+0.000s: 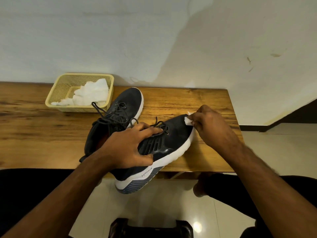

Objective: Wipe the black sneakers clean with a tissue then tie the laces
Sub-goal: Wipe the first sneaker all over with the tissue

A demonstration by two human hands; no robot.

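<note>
Tissue [188,121] pinched in my right hand [210,125] against the sneaker [173,134] toe, left hand [127,147] gripping its middle over the worktop [188,100].

Held sneaker [173,134] black upper, white midsole, grey ribbed outsole, small white lettering on side. Second sneaker [123,109] at 11 o'clock: black, white sole, dark grey laces. Tissue [188,121] white. Basket [56,93] pale yellow, perforated mesh pattern. Table [197,102] brown woodgrain.
</note>
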